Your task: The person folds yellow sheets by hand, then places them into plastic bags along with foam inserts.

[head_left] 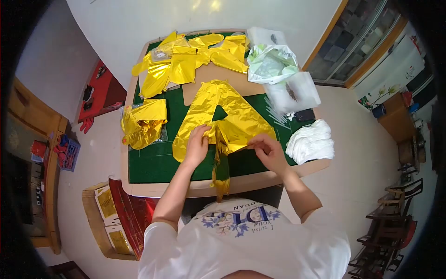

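A flat gold foil balloon shaped like the letter A (203,100) lies on the green tabletop in front of me. Over its lower middle is a second, partly folded gold foil balloon (234,132), with a narrow strip hanging down toward the table's near edge. My left hand (198,145) has its fingers closed at the left edge of this folded foil. My right hand (269,152) pinches the foil's right edge between thumb and fingers. Folds hide the second balloon's shape.
More gold foil balloons (183,65) are heaped at the far left, and a bagged one (145,123) sits at the left. Plastic bags (273,65), a dark phone-like object (304,115) and a white bundle (310,142) line the right side. An open carton (95,223) stands below left.
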`<control>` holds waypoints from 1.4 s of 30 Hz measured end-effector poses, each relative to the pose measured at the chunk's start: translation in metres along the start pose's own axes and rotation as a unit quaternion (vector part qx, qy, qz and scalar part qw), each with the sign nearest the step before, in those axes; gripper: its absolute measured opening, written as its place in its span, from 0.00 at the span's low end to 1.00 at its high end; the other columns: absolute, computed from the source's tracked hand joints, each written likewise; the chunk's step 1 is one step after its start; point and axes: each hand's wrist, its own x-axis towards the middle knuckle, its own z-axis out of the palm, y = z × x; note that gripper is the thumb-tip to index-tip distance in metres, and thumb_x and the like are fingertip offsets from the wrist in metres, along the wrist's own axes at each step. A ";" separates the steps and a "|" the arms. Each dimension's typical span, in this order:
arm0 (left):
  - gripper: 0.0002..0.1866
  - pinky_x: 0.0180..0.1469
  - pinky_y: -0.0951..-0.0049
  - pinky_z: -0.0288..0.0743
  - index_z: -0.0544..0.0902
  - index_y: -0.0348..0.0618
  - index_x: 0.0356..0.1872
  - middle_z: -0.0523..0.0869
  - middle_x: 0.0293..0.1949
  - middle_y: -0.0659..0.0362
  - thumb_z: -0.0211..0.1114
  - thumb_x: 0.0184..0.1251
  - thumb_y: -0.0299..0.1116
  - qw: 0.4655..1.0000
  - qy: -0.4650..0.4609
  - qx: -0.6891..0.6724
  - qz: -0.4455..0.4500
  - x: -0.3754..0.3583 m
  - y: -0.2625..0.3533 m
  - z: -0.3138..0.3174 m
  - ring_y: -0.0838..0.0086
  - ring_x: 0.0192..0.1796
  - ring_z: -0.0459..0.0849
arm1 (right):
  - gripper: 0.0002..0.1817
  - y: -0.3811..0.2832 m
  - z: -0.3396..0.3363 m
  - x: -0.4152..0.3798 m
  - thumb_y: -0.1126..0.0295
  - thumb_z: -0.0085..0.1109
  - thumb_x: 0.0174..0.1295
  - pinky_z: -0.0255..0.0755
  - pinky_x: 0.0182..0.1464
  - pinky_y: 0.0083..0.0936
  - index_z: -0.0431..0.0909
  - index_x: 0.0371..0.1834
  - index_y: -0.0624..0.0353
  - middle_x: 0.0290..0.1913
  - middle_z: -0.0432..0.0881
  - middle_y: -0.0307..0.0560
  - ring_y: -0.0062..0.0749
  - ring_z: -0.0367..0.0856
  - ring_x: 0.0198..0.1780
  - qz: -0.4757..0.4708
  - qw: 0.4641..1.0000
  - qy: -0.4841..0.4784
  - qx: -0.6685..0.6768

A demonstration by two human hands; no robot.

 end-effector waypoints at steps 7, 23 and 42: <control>0.13 0.48 0.70 0.76 0.79 0.39 0.48 0.84 0.46 0.52 0.63 0.61 0.22 0.992 -0.022 -0.076 -0.098 -0.022 0.059 -0.054 0.63 0.48 0.84 | 0.08 -0.060 -0.011 0.033 0.80 0.69 0.48 0.66 0.39 0.34 0.78 0.27 0.59 0.29 0.77 0.45 0.41 0.75 0.33 -0.235 0.869 0.125 -0.417; 0.24 0.56 0.58 0.80 0.64 0.36 0.64 0.75 0.59 0.45 0.54 0.66 0.18 0.747 0.024 -0.576 -0.331 -0.005 0.046 -0.001 0.54 0.57 0.81 | 0.10 -0.012 0.068 0.010 0.67 0.63 0.60 0.73 0.45 0.34 0.81 0.43 0.58 0.34 0.81 0.51 0.45 0.80 0.41 0.028 0.993 -0.037 -0.107; 0.38 0.62 0.69 0.69 0.55 0.46 0.74 0.77 0.61 0.51 0.63 0.66 0.22 0.963 -0.044 -0.263 -0.027 0.047 0.111 -0.043 0.73 0.60 0.76 | 0.14 0.092 0.075 0.040 0.64 0.46 0.72 0.74 0.57 0.36 0.73 0.56 0.57 0.52 0.79 0.45 0.38 0.80 0.52 0.112 0.926 -0.072 0.353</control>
